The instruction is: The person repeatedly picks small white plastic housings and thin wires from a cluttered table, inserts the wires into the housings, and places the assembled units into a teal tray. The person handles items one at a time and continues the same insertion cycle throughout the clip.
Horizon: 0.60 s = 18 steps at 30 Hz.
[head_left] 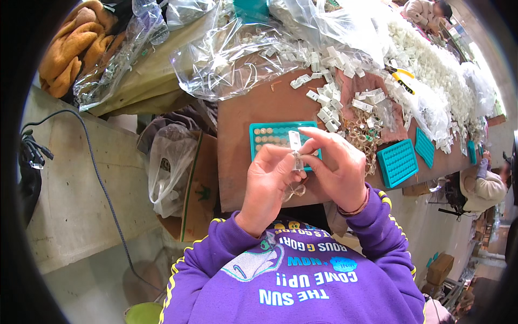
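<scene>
Plastic piece, small, white and partly clear, stands near the middle of the frame, raised over the near edge of the desk between both hands. The left hand grasps it from the left, fingers pinched at its lower part; the right hand grips it from the right, its fingers also closed on it. A thin loop of cord hangs below the left fingers.

Just behind the hands, at the centre, lies a teal tray with round discs in rows. Right of centre are a tangle of cords and two more teal trays, one large and one partly seen. Loose white pieces scatter above the hands, toward a big white heap at upper right. Yellow-handled pliers lie beside that heap. Clear plastic sheeting covers the desk's upper left part; a cardboard box stands at left of centre.
</scene>
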Each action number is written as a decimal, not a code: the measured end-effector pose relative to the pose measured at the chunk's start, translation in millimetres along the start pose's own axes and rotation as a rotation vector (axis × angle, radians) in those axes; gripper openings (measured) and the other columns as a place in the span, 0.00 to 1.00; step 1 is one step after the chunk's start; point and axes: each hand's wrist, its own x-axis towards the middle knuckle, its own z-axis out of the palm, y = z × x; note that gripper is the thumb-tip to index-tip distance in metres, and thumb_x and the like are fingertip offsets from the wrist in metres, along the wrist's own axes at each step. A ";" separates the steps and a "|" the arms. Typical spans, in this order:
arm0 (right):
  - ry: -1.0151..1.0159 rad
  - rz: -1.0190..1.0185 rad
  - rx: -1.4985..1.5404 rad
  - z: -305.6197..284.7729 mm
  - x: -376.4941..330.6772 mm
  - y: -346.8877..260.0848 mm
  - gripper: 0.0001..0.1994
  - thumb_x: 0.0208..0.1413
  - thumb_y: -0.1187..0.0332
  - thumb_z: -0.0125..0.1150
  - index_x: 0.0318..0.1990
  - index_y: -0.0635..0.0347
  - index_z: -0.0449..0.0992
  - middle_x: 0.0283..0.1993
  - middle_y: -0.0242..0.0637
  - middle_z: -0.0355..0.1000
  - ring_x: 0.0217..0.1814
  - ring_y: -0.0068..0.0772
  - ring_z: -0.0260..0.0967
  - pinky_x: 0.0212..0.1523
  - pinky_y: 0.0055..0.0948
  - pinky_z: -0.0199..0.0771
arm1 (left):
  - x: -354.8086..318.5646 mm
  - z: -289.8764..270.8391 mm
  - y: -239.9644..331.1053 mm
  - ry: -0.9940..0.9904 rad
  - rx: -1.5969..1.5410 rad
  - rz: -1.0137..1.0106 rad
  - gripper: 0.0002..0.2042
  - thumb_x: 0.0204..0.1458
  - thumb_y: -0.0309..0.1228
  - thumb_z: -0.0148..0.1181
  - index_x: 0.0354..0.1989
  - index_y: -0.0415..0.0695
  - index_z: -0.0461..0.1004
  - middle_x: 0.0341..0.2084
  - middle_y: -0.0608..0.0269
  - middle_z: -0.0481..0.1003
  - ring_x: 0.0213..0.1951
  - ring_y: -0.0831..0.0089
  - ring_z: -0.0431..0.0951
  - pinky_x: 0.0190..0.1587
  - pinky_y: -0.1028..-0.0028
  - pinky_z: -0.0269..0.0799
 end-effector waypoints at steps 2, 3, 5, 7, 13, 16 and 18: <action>-0.053 0.065 0.046 -2.8 1.1 -0.3 0.22 0.44 0.81 0.67 0.50 0.60 0.76 0.33 0.37 0.78 0.34 0.31 0.77 0.38 0.26 0.76 | -0.4 1.2 0.1 -0.008 0.015 0.006 0.06 0.61 0.30 0.57 0.41 0.42 0.70 0.38 0.60 0.77 0.33 0.76 0.77 0.39 0.78 0.74; -0.072 0.096 0.073 -3.2 1.3 -0.1 0.22 0.44 0.81 0.66 0.50 0.60 0.76 0.33 0.37 0.78 0.34 0.31 0.77 0.38 0.26 0.76 | -0.8 2.4 -0.5 -0.003 0.006 0.008 0.06 0.61 0.30 0.56 0.42 0.42 0.70 0.38 0.61 0.77 0.33 0.77 0.76 0.39 0.78 0.74; -0.054 0.049 0.006 -3.0 -0.5 0.2 0.19 0.44 0.81 0.64 0.48 0.60 0.77 0.33 0.37 0.77 0.34 0.35 0.76 0.37 0.27 0.76 | -0.4 4.8 -1.9 0.019 -0.037 0.007 0.06 0.61 0.30 0.56 0.42 0.42 0.70 0.38 0.62 0.76 0.34 0.78 0.76 0.40 0.77 0.74; 0.019 -0.133 -0.144 3.1 -3.6 1.9 0.18 0.43 0.81 0.62 0.45 0.60 0.77 0.32 0.36 0.77 0.33 0.36 0.75 0.37 0.30 0.76 | 0.6 6.7 -2.7 0.055 -0.104 0.005 0.06 0.62 0.30 0.56 0.42 0.42 0.70 0.38 0.63 0.76 0.35 0.79 0.76 0.41 0.77 0.74; 0.111 -0.313 -0.123 17.0 -14.2 5.7 0.19 0.43 0.81 0.63 0.46 0.63 0.78 0.40 0.40 0.79 0.40 0.36 0.78 0.43 0.33 0.78 | -0.5 8.6 -1.4 0.056 -0.145 -0.003 0.07 0.62 0.31 0.56 0.43 0.43 0.70 0.39 0.64 0.76 0.36 0.79 0.76 0.41 0.78 0.75; 0.205 -0.060 0.057 10.6 -10.1 5.2 0.18 0.48 0.80 0.63 0.50 0.66 0.76 0.45 0.41 0.78 0.41 0.31 0.77 0.43 0.30 0.77 | 2.3 6.6 2.2 -0.041 -0.200 -0.023 0.09 0.61 0.33 0.56 0.46 0.42 0.70 0.39 0.63 0.76 0.37 0.78 0.76 0.41 0.79 0.74; 0.228 0.326 0.402 3.0 -3.3 7.1 0.18 0.54 0.75 0.62 0.53 0.70 0.72 0.47 0.41 0.76 0.43 0.25 0.75 0.44 0.26 0.75 | 2.8 7.6 2.8 -0.049 -0.206 -0.110 0.09 0.63 0.33 0.54 0.47 0.43 0.69 0.39 0.62 0.76 0.36 0.76 0.77 0.38 0.81 0.75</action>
